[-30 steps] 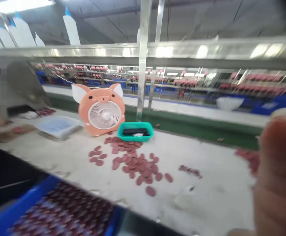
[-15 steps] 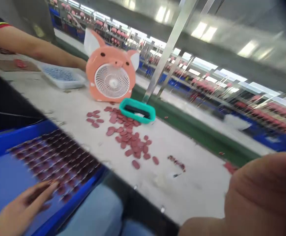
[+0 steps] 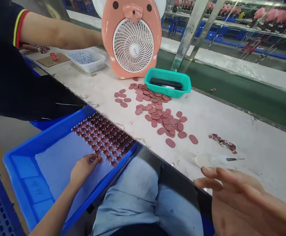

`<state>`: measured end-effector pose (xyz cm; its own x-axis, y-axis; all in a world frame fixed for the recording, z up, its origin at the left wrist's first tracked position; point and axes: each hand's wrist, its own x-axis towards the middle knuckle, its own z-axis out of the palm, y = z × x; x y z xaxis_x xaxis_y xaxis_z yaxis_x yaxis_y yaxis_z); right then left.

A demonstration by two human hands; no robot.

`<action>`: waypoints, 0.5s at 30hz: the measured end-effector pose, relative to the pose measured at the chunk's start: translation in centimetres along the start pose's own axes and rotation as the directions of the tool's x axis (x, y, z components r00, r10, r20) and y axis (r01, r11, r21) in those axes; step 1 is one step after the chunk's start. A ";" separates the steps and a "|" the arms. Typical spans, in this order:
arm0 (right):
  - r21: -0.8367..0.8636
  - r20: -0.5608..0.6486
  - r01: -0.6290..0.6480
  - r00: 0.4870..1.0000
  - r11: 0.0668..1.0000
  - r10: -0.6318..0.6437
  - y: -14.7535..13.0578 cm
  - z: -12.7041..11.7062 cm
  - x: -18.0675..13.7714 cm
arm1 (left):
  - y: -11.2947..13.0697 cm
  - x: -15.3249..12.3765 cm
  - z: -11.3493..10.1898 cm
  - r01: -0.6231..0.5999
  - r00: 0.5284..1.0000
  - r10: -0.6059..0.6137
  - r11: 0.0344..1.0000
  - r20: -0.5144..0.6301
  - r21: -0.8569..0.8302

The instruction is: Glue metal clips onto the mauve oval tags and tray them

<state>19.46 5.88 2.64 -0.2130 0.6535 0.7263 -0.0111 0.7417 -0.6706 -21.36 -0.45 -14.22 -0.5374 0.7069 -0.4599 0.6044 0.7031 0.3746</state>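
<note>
My left hand [image 3: 85,167] reaches into a blue plastic bin [image 3: 17,173], thumb and fingers pinched on a small dark red piece [image 3: 98,154] at the near edge of the rows. Rows of such dark red pieces [image 3: 103,137] with pale tips lie on a pale blue sheet [image 3: 59,167] in the bin. My right hand [image 3: 246,200] hovers at the table's near edge with fingers apart, holding nothing. Close to it a thin-tipped tool [image 3: 231,159] with a pale, clear body lies on the white table [image 3: 138,131]. Many flat reddish-brown ovals [image 3: 167,121] are scattered in a loose heap on the table.
A pig-shaped orange fan [image 3: 107,42] stands behind the ovals, beside a teal basket [image 3: 186,87]. A string of small brown scraps [image 3: 223,143] lies to the right. A co-worker's arm [image 3: 59,32] extends behind a white tray [image 3: 93,67] of blue-and-white bits. A metal post [image 3: 187,36] rises at the back.
The view has tilted down and steadied. My right hand has dropped lower and its fingers now show spread. My left hand remains at the rows in the bin.
</note>
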 end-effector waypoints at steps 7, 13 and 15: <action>-0.019 -0.006 -0.063 0.998 0.998 0.062 0.2 -0.6 -1.7 | 0.1 0.6 0.9 0.054 0.998 -0.053 0.998 -0.023 0.036; -0.018 -0.076 -0.136 0.988 0.991 0.134 -1.2 0.3 -0.8 | 0.0 1.0 1.2 0.070 0.993 -0.069 0.997 -0.092 0.010; -0.032 -0.133 -0.176 0.976 0.984 0.170 -1.6 0.3 -1.0 | -0.3 0.8 1.0 0.023 0.990 -0.027 0.999 -0.140 -0.030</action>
<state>19.40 4.04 2.93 -0.0798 0.7845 0.6150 0.0583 0.6196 -0.7827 -21.40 -0.19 -15.51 -0.6308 0.6915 -0.3522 0.5737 0.7211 0.3883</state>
